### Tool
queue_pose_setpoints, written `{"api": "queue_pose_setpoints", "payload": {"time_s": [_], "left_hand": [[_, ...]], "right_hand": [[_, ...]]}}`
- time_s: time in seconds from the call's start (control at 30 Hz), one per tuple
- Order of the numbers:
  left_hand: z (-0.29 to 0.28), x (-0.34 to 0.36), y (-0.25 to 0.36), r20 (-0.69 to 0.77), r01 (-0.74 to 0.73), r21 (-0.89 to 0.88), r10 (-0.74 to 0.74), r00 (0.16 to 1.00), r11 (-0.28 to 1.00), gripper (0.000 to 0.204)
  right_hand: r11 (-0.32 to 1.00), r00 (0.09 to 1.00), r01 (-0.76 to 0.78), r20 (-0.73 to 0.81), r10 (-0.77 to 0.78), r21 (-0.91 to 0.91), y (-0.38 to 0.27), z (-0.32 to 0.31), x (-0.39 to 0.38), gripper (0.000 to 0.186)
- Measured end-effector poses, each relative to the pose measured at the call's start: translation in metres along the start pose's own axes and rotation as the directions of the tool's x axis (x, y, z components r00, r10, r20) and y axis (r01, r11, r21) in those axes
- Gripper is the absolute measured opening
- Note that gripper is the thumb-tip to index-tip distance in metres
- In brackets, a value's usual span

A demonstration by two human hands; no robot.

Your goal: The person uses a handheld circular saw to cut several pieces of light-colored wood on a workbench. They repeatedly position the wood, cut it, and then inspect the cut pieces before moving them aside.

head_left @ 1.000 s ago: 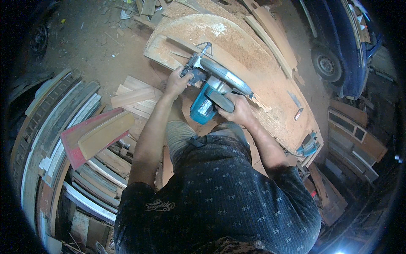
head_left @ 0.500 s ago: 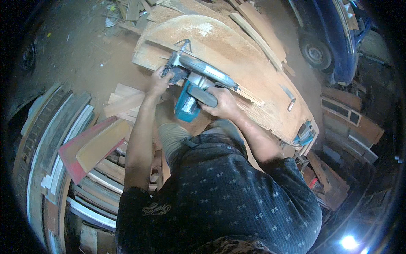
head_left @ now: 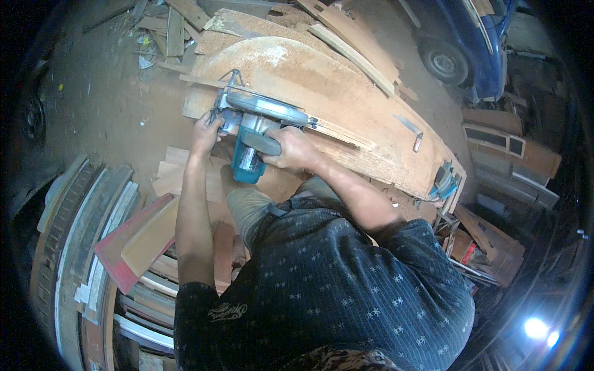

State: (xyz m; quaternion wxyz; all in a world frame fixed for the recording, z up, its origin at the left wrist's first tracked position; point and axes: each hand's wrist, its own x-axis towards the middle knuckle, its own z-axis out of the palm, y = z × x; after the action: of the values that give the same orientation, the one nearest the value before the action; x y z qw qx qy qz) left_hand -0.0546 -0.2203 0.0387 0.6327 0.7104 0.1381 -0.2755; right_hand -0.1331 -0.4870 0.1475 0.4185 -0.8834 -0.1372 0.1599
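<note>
A teal circular saw [head_left: 250,133] with a grey blade guard rests on the near edge of a large curved wooden panel [head_left: 322,86]. My right hand [head_left: 291,148] is closed around the saw's top handle. My left hand [head_left: 207,131] grips the saw's front left side, by the base plate. A thin cut strip [head_left: 340,133] lies along the panel to the right of the saw. My dark patterned shirt fills the lower middle of the view.
Wood offcuts [head_left: 179,176] lie under the panel's near edge. Stacked curved boards and a red-edged panel [head_left: 133,241] fill the left. A second teal tool [head_left: 444,180] sits at the panel's right end. A blue vehicle [head_left: 470,43] stands top right, with cabinets [head_left: 507,145] beside it.
The saw and both hands have travelled left along the panel's near edge, and the view has shifted with them. Both grips are unchanged.
</note>
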Motion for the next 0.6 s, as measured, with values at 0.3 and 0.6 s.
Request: {"api": "queue_pose_setpoints", "payload": {"time_s": [0.3, 0.6], "left_hand": [[-0.008, -0.007, 0.009, -0.083, 0.021, 0.096, -0.013, 0.996, 0.995, 0.028], [0.098, -0.095, 0.087, 0.184, -0.080, 0.019, 0.075, 0.980, 0.997, 0.043]], "right_hand": [[0.997, 0.998, -0.054, -0.010, 0.054, 0.063, 0.004, 0.006, 0.003, 0.045], [0.999, 0.989, -0.048, -0.139, 0.049, 0.011, -0.025, -0.098, -0.130, 0.043]]}}
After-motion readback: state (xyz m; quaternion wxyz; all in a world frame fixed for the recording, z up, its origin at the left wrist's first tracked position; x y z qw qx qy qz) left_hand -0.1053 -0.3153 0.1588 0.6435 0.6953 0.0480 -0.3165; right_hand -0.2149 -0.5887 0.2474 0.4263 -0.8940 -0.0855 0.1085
